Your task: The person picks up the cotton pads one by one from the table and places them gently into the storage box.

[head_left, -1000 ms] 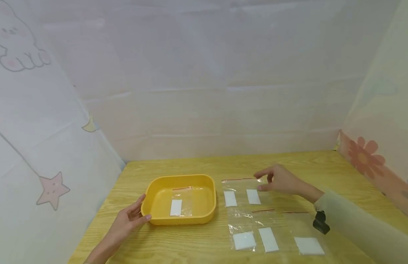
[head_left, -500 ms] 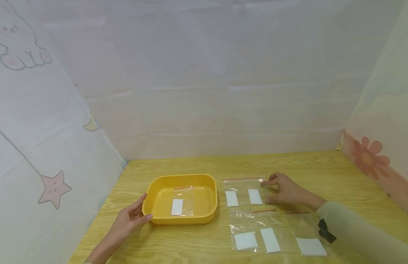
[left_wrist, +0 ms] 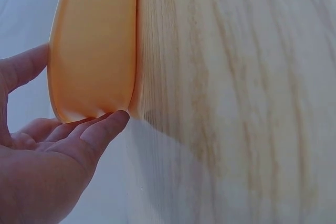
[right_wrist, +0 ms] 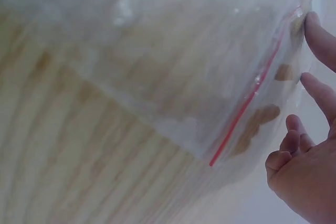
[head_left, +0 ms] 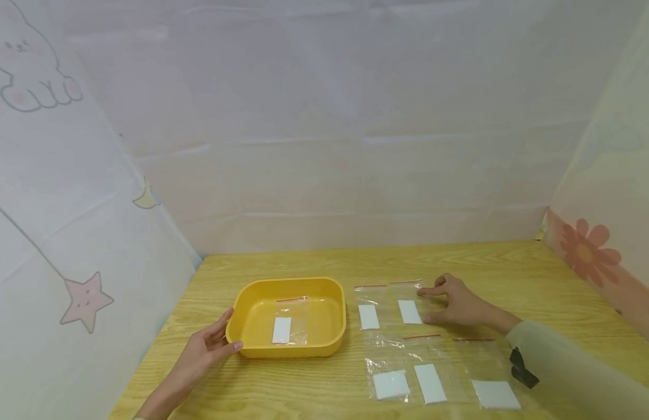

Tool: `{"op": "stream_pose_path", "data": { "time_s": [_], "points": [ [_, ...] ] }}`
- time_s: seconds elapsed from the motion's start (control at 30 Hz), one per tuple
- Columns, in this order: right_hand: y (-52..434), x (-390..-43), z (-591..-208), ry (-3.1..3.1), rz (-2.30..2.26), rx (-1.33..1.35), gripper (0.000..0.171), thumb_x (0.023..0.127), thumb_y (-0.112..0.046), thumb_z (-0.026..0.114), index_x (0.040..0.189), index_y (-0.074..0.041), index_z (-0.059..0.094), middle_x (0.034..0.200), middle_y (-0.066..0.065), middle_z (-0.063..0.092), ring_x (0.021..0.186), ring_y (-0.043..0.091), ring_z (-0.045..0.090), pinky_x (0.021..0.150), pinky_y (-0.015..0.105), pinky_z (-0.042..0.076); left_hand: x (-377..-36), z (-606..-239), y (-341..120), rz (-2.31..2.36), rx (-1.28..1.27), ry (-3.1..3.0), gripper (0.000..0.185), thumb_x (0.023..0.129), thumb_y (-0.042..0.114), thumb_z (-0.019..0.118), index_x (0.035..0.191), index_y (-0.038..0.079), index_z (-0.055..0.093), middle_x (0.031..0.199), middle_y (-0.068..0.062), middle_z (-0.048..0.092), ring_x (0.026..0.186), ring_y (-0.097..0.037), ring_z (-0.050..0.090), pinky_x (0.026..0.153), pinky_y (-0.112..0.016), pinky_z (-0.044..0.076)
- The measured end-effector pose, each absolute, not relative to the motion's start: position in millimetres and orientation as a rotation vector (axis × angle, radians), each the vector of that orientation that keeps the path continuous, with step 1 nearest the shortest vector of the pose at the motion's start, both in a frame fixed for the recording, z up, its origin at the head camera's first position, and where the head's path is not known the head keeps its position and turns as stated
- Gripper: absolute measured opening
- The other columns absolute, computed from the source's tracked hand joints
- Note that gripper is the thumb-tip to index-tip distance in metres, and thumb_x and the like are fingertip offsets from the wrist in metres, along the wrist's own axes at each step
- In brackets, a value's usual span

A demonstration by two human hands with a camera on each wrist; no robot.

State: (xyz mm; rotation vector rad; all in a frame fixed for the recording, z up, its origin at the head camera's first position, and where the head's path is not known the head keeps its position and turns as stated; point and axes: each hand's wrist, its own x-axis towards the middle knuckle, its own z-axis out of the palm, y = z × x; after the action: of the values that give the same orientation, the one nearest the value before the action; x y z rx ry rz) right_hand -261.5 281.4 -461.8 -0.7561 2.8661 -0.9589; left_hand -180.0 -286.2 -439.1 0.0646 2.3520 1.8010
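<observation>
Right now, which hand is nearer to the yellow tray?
Left. The left hand touches the yellow tray at its near left corner. The right hand is far to the tray's right, touching a clear zip bag.

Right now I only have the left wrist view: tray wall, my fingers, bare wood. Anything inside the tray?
Observer: Yes. One clear zip bag with a white card in it lies flat in the yellow tray.
Operator: Where's the other hand?
Observer: The right hand is right of the tray, fingertips at the right edge of a second bag with a red seal.
Operator: More bags out?
Observer: Yes. More clear bags lie on the table nearer the person, with three white cards showing in them.
</observation>
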Motion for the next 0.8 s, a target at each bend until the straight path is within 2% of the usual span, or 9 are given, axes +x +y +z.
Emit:
{"op": "stream_pose_path", "data": {
  "time_s": [0.23, 0.33, 0.47, 0.57, 0.63, 0.7, 0.73, 0.8],
  "points": [
    [276.7, -254.1, -460.4, 2.932, -0.897, -0.709, 0.059, 0.082, -0.034, 0.093, 0.129, -0.003, 0.076, 0.116, 0.022, 0.057, 0.103, 0.036, 0.05, 0.078, 0.044, 0.046, -179.3, -437.4, -286.1, 1.777, 0.037, 2.362, 0.086, 0.099, 0.015, 0.077, 0.167, 0.004, 0.026, 0.167, -0.017, 0.03, 0.145, -0.039, 0.044, 0.104, -0.033, 0.053],
    [272.6, -248.6, -459.6, 2.944, -0.902, -0.658, 0.051, 0.084, -0.028, 0.092, 0.127, -0.005, 0.077, 0.115, 0.019, 0.063, 0.104, 0.036, 0.054, 0.082, 0.052, 0.049, -178.5, -436.6, -286.0, 1.763, 0.035, 2.371, 0.086, 0.099, 0.016, 0.077, 0.167, 0.004, 0.026, 0.167, -0.018, 0.03, 0.145, -0.039, 0.044, 0.104, -0.033, 0.053],
    [266.1, -243.8, -459.0, 2.956, -0.961, -0.62, 0.046, 0.085, -0.019, 0.091, 0.124, 0.0, 0.077, 0.116, 0.02, 0.073, 0.105, 0.042, 0.062, 0.09, 0.065, 0.052, -178.7, -435.8, -286.0, 1.764, 0.039, 2.365, 0.085, 0.099, 0.016, 0.076, 0.167, 0.004, 0.025, 0.167, -0.019, 0.029, 0.145, -0.039, 0.043, 0.105, -0.033, 0.053],
    [261.5, -240.9, -458.7, 2.957, -1.007, -0.596, 0.045, 0.084, -0.014, 0.091, 0.122, 0.004, 0.077, 0.12, 0.021, 0.074, 0.109, 0.046, 0.066, 0.093, 0.068, 0.053, -179.2, -436.1, -286.4, 1.767, 0.04, 2.362, 0.086, 0.099, 0.016, 0.076, 0.167, 0.004, 0.025, 0.167, -0.017, 0.028, 0.146, -0.038, 0.042, 0.106, -0.033, 0.052],
    [258.5, -239.1, -457.8, 2.954, -1.025, -0.566, 0.045, 0.083, -0.012, 0.091, 0.122, 0.005, 0.076, 0.118, 0.021, 0.075, 0.107, 0.042, 0.069, 0.092, 0.064, 0.056, -179.2, -436.2, -286.6, 1.762, 0.04, 2.365, 0.086, 0.099, 0.016, 0.076, 0.167, 0.004, 0.025, 0.168, -0.017, 0.027, 0.146, -0.038, 0.042, 0.106, -0.033, 0.052],
    [256.2, -238.0, -456.8, 2.943, -1.047, -0.534, 0.046, 0.083, -0.009, 0.091, 0.124, 0.006, 0.076, 0.111, 0.018, 0.075, 0.097, 0.034, 0.069, 0.085, 0.054, 0.059, -179.1, -436.5, -286.6, 1.758, 0.041, 2.37, 0.086, 0.099, 0.017, 0.077, 0.167, 0.004, 0.025, 0.168, -0.017, 0.027, 0.147, -0.038, 0.042, 0.106, -0.032, 0.052],
    [255.1, -238.1, -456.6, 2.939, -1.052, -0.523, 0.047, 0.082, -0.008, 0.091, 0.124, 0.006, 0.075, 0.105, 0.015, 0.075, 0.09, 0.029, 0.066, 0.079, 0.047, 0.059, -178.7, -436.6, -286.6, 1.759, 0.043, 2.371, 0.086, 0.099, 0.017, 0.077, 0.167, 0.003, 0.025, 0.167, -0.017, 0.027, 0.146, -0.038, 0.042, 0.106, -0.033, 0.052],
    [253.4, -238.9, -456.4, 2.926, -1.064, -0.491, 0.05, 0.082, -0.007, 0.091, 0.128, 0.006, 0.073, 0.094, 0.006, 0.069, 0.079, 0.021, 0.055, 0.068, 0.035, 0.05, -178.0, -436.3, -286.5, 1.759, 0.049, 2.374, 0.086, 0.1, 0.017, 0.076, 0.167, 0.003, 0.025, 0.167, -0.018, 0.028, 0.146, -0.038, 0.042, 0.106, -0.032, 0.052]
  ]
}}
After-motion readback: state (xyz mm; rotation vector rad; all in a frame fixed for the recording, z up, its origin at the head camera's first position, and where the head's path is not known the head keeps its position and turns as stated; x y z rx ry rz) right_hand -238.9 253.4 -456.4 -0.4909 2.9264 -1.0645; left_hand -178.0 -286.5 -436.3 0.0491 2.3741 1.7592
